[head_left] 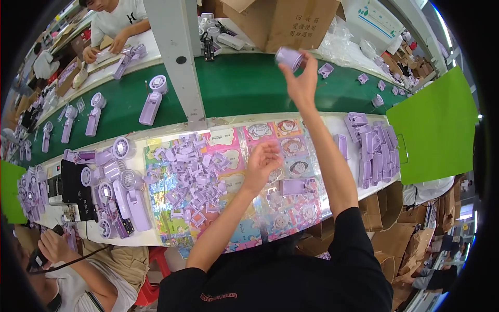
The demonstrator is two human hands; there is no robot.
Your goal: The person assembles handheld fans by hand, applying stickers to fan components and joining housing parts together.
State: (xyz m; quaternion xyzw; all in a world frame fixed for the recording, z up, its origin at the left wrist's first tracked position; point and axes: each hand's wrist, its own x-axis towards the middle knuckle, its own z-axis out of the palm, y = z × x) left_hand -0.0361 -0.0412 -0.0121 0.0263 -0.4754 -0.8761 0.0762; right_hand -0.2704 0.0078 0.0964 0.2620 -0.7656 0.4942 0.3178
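Observation:
Raised over the green conveyor belt [239,86], my right hand [304,78] grips a light purple round, cup-shaped part [289,58] between thumb and fingers. My left hand [263,165] hovers above the colourful printed mat [244,229], its fingers loosely curled and nothing visible in them. Just right of it on the mat lies a purple rectangular shell [297,186]. A heap of small purple bracket-like pieces [192,171] spreads over the mat to my left. Purple handle shells [374,151] stand stacked at the right end of the table.
Purple handheld fans [117,182] crowd the table at left. More fan bodies [153,99] and small parts [326,70] sit on the belt. A grey post [179,60] rises beyond the table. Co-workers sit across the belt [117,26] and at lower left [78,265]. A green panel [434,130] borders the right.

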